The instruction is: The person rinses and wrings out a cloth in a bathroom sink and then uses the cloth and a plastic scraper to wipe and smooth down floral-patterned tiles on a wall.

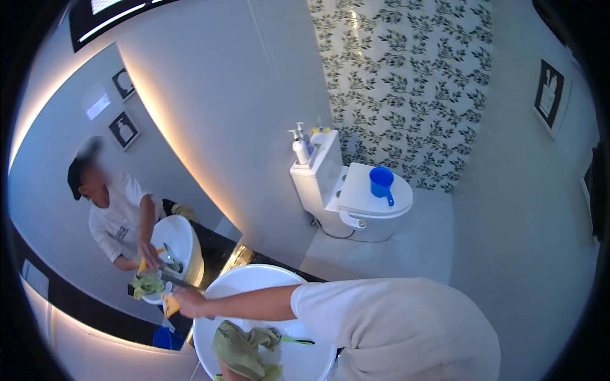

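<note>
My right hand [189, 304] reaches across the white basin [276, 271] to the metal tap [207, 316] on its mirror side. An orange-yellow cloth [170, 305] is held in its fingers, close against the tap. At the bottom edge, my left hand [231, 375] is mostly covered by a bunched, dull-green cloth [238, 350], so its fingers are hidden. A thin green strip or cord [298, 341] extends from that cloth over the basin's inside. The mirror [62, 181] reflects my upper body, both cloths and the basin.
Behind the basin stands a white toilet [324, 176] with a blue dipper [381, 183] on its closed lid. White pump bottles [301, 150] stand on its tank. The dark counter edge [286, 266] runs behind the basin. A framed picture [549, 97] hangs on the right wall.
</note>
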A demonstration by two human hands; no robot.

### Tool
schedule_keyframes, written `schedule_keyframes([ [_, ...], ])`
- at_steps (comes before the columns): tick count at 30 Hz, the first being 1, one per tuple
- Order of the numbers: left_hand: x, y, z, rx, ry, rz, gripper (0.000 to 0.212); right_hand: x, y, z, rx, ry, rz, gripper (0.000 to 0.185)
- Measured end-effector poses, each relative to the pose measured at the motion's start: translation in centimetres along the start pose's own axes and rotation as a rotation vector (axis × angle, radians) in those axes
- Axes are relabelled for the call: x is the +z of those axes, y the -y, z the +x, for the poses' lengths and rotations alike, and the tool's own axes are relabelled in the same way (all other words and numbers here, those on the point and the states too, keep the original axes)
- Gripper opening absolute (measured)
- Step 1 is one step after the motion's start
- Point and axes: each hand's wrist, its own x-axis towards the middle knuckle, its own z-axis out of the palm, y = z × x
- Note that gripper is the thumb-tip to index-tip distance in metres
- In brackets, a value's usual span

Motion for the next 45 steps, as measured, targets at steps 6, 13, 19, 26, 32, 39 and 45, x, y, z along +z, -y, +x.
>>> schedule_keyframes([
  [6,-2.9,-1.7,-9.3,-0.103,-0.161,0.328,0.014,-6.0,1.9,-2.2,0.014,0.435,0.110,0.025],
  [13,-4.3,0.6,-14.1,-0.207,-0.368,0.628,0.012,-8.2,-1.9,-9.2,0.945,0.963,0.996,0.088],
  [19,-3.6,1.6,-11.3,0.070,-0.362,0.250,0.018,-8.6,-1.7,-12.8,0.895,0.832,1.747,0.048],
  [26,-2.7,7.9,-13.5,0.297,-0.355,-0.559,0.038,-13.0,-0.2,-11.8,1.078,0.321,1.428,0.026],
  [32,0.8,8.7,-13.7,0.457,-0.346,-1.250,0.056,-12.0,-0.2,-12.2,1.225,-0.044,1.703,0.031],
  [39,1.0,12.1,-12.0,0.023,-1.133,-1.001,0.059,-9.5,0.3,-13.8,0.948,0.197,1.533,0.043],
  [45,0.9,8.0,-11.4,0.015,-1.281,-0.343,0.039,-10.0,-2.8,-17.2,1.255,0.435,1.362,0.062],
])
